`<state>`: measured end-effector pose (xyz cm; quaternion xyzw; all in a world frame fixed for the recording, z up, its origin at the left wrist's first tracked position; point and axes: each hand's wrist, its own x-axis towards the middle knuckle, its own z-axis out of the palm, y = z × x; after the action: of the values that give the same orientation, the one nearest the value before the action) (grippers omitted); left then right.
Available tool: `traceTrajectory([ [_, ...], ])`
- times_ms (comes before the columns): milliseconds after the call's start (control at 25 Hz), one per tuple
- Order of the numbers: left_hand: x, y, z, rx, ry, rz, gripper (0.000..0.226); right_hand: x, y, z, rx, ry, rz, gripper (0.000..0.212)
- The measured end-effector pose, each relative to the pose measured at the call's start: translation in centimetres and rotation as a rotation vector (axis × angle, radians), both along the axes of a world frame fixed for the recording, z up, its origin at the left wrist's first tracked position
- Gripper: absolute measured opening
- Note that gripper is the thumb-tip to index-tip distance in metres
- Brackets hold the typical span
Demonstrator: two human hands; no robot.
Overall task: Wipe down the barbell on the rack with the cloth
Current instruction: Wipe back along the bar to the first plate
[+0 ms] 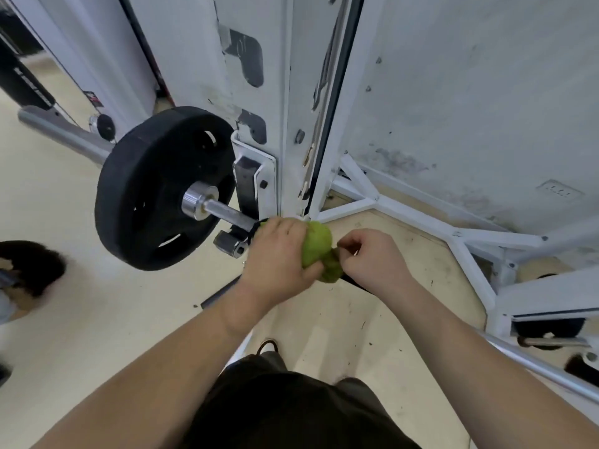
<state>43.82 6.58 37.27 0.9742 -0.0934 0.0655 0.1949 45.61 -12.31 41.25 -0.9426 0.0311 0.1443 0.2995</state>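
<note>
While I stand at the rack point(293, 102), both hands grip the cloth point(319, 246).
My left hand point(278, 254) clamps it around the barbell point(231, 215); my right hand point(372, 257) pinches its tail.

The short bare stretch of barbell point(231, 214) between the black plate point(146, 189) on the left and the hands was hemmed in: the plate walled off the left, and the white rack upright point(291, 124) stood just behind, on the far side. Both hands and the green cloth point(319, 251) filled the bar further right. The pale floor point(81, 303) near and left lay open for approach.
</note>
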Motion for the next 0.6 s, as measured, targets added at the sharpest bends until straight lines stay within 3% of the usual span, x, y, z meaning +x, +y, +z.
traceTrajectory([
  [200, 0.6, 0.2, 0.8, -0.091, -0.003, 0.205, 0.039, -1.1, -1.2, 0.6, -0.033, -0.005, -0.025, 0.012],
  [320, -1.3, -4.8, 0.7, -0.131, 0.100, -0.054, 0.041, -1.4, -1.9, 0.7, 0.017, 0.031, -0.072, 0.017],
  [440, -0.8, -3.2, 0.8, -0.094, 0.100, -0.200, 0.040, -1.2, -2.6, 0.8, 0.039, 0.019, -0.097, 0.017],
  [600, -0.7, 3.9, 0.5, 0.072, -0.029, 0.057, 0.045, -1.2, -1.8, 1.0, 0.122, -0.004, -0.108, 0.015],
])
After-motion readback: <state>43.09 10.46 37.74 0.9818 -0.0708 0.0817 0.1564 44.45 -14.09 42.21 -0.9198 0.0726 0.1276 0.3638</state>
